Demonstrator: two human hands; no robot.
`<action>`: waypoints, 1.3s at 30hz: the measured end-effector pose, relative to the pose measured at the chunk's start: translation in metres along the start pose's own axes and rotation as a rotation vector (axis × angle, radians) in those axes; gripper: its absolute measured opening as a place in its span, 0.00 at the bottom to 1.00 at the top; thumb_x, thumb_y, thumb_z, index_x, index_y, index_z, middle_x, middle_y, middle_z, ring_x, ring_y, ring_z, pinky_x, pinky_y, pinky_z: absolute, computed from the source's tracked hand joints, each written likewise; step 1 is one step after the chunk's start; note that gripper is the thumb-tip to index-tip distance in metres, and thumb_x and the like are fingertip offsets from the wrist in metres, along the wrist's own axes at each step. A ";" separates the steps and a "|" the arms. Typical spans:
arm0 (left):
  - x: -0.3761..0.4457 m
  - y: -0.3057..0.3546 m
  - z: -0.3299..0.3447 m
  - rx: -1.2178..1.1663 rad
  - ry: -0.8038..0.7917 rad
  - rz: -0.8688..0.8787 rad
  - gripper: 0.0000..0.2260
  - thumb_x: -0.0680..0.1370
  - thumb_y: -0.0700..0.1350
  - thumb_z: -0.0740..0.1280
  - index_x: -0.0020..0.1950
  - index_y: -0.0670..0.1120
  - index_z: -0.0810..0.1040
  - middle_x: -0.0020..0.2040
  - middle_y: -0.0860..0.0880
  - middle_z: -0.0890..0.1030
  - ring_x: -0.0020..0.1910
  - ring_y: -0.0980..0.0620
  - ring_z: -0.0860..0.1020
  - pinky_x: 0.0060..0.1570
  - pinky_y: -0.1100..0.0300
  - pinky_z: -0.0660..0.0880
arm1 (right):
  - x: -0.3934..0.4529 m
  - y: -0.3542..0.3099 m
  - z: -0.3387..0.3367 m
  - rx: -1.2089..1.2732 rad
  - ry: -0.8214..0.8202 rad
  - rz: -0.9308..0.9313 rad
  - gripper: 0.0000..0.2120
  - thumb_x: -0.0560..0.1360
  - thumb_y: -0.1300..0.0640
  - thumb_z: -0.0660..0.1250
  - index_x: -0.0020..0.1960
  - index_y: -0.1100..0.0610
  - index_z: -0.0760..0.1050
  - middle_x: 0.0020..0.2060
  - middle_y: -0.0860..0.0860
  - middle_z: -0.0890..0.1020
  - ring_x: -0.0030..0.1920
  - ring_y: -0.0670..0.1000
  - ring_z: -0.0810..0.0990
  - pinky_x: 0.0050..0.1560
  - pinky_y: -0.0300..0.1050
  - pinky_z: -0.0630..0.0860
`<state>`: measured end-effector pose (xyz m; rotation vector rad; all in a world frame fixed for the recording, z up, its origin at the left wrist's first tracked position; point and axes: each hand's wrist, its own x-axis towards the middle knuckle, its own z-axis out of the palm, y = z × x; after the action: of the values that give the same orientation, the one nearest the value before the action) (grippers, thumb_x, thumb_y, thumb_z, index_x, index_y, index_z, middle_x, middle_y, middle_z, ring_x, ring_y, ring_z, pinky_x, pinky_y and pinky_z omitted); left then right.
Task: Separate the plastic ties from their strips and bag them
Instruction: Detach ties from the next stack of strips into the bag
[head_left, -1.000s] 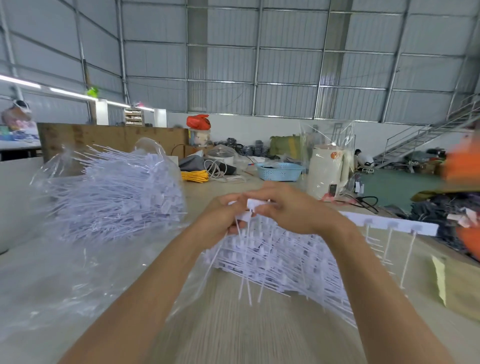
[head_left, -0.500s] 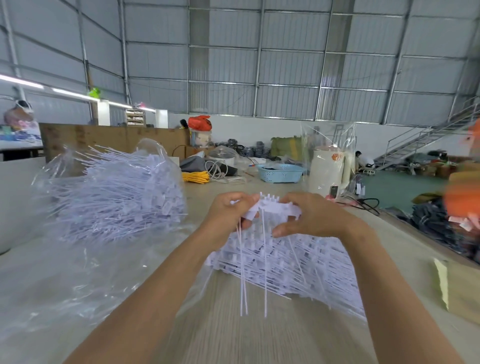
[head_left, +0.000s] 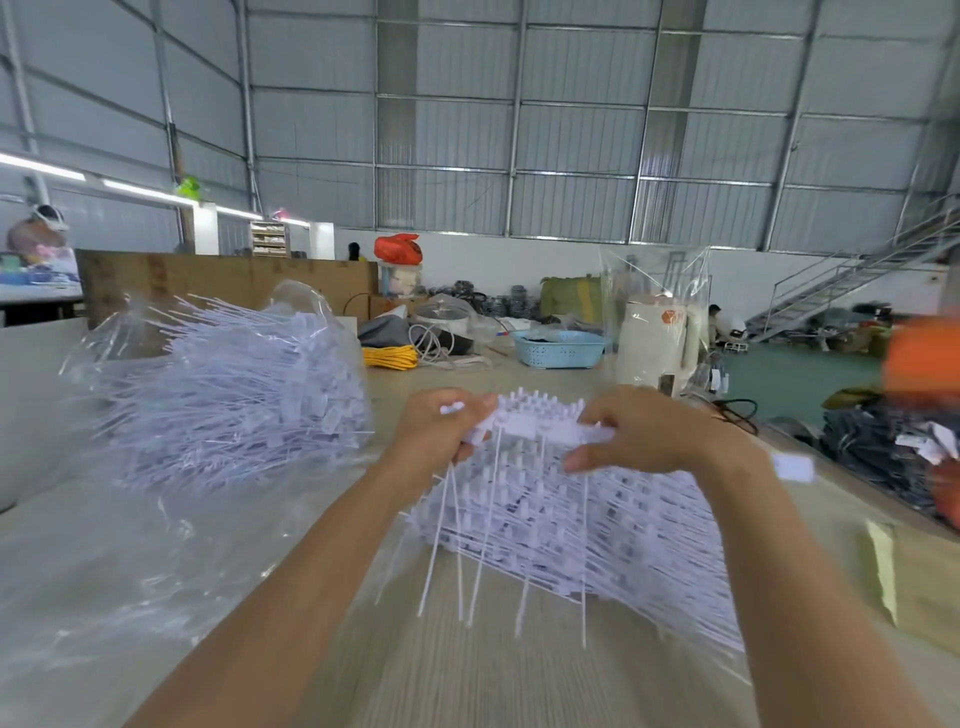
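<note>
Both hands hold a white strip of plastic ties (head_left: 535, 422) in the air above the table. My left hand (head_left: 441, 431) pinches its left end, and my right hand (head_left: 639, 436) grips its right end. Several thin ties hang down from the strip. Below the hands lies a stack of white tie strips (head_left: 597, 525) on the table. A clear plastic bag (head_left: 218, 384) full of loose white ties sits to the left, its mouth spread over the table toward me.
A wooden table (head_left: 467, 675) carries the work. Farther back stand a blue basket (head_left: 558, 349), a cream kettle (head_left: 657, 343), a yellow cable coil (head_left: 389, 357) and a cardboard box (head_left: 218, 280). Dark goods and something orange lie off the right edge.
The long strip that stuck out to the right is gone from my right hand. Both hands now hold a shorter strip, and the hands have moved apart along it.
</note>
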<state>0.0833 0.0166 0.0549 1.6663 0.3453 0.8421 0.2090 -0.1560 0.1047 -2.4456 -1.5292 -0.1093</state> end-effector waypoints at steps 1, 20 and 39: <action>0.000 -0.002 0.001 0.046 -0.012 0.023 0.11 0.75 0.48 0.70 0.36 0.46 0.76 0.19 0.54 0.70 0.18 0.57 0.65 0.22 0.67 0.62 | 0.003 -0.001 0.005 0.045 0.001 -0.028 0.25 0.68 0.36 0.67 0.57 0.52 0.77 0.49 0.45 0.77 0.43 0.42 0.74 0.42 0.37 0.70; -0.006 0.003 0.015 0.086 -0.042 -0.070 0.26 0.79 0.43 0.66 0.19 0.46 0.71 0.18 0.51 0.67 0.16 0.57 0.60 0.20 0.70 0.57 | 0.022 -0.030 0.042 0.122 0.209 -0.263 0.09 0.76 0.55 0.66 0.55 0.54 0.79 0.47 0.50 0.83 0.46 0.52 0.77 0.43 0.42 0.68; 0.000 -0.010 0.015 -0.061 -0.053 -0.116 0.07 0.77 0.47 0.68 0.48 0.44 0.82 0.28 0.51 0.79 0.21 0.58 0.70 0.23 0.67 0.64 | 0.002 -0.046 0.003 0.335 0.211 -0.354 0.08 0.73 0.56 0.70 0.43 0.61 0.79 0.34 0.51 0.78 0.33 0.44 0.70 0.34 0.35 0.65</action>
<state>0.0958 0.0081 0.0442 1.5933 0.3723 0.7142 0.1690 -0.1342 0.1101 -1.8336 -1.7088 -0.1565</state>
